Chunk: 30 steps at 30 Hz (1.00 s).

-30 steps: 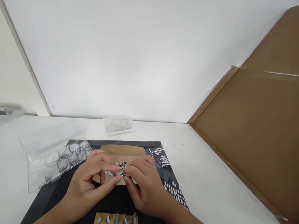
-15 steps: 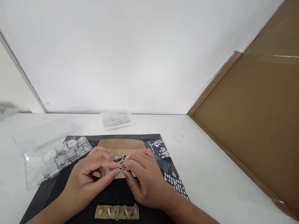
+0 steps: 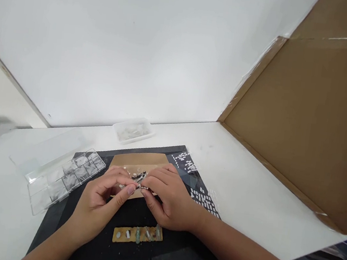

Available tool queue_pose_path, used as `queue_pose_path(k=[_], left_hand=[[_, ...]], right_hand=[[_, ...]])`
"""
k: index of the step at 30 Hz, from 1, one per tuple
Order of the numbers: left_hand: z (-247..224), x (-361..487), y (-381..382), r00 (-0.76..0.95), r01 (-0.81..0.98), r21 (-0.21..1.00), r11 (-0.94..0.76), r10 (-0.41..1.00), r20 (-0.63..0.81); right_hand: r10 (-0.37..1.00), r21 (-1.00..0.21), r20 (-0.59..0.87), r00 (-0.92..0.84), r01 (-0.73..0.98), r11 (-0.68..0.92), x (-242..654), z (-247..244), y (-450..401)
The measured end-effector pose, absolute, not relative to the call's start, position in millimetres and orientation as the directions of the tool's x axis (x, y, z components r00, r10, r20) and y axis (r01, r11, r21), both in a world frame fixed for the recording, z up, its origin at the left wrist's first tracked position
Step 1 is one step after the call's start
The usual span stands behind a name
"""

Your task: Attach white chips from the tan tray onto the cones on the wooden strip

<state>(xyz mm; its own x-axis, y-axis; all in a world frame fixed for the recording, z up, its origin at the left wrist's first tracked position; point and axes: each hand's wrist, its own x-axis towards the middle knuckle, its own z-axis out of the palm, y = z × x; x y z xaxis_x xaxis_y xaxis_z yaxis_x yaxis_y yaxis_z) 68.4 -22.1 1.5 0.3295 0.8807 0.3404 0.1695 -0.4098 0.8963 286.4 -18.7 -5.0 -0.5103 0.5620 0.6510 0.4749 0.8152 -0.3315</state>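
Over a brown sheet (image 3: 140, 158), both hands meet fingertip to fingertip. Between them is a thin, small piece with dark and white parts (image 3: 143, 187), too small to name. My left hand (image 3: 101, 199) pinches its left end with thumb and index finger. On the other end, my right hand (image 3: 169, 199) is closed, thumb below and fingers above. Just behind the fingertips, small black and white bits (image 3: 139, 175) lie on the sheet, partly hidden by the hands. Nearer to me lies a yellowish strip (image 3: 122, 238) bearing several small pieces, some greenish and tube-like.
A black mat (image 3: 82, 258) lies under everything, with rows of white stickers (image 3: 205, 203) at its right. To the left sits a clear compartment box (image 3: 68, 176) holding small bags. A translucent tray (image 3: 133, 131) stands behind. A cardboard panel (image 3: 313, 122) rises at the right.
The view has tilted slightly downward, so everything sits higher in the picture. My left thumb has turned a little, showing its nail more. Both hands keep their pinch on the small piece.
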Motion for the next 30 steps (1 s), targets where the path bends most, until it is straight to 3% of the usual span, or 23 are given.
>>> queue_pose_path(k=[14, 20, 25, 30], left_hand=[[-5.7, 60.3, -22.1, 0.431, 0.007, 0.973, -0.230, 0.879, 0.205], [-1.7, 63.8, -21.6, 0.437, -0.015, 0.984, -0.177, 0.884, 0.166], [5.8, 62.5, -22.0, 0.471, 0.029, 0.946, -0.324, 0.839, 0.273], [8.6, 59.2, -20.9, 0.469, 0.130, 0.822, -0.555, 0.764, 0.442]], right_hand=[[0.576, -0.395, 0.637, -0.512, 0.425, 0.814, 286.2, -4.6, -22.1], [0.542, -0.347, 0.652, -0.530, 0.427, 0.835, 287.7, -2.9, -21.1], [0.479, -0.250, 0.667, -0.571, 0.434, 0.865, 290.9, 0.3, -19.5], [0.435, -0.165, 0.681, -0.589, 0.455, 0.875, 292.7, 0.4, -18.4]])
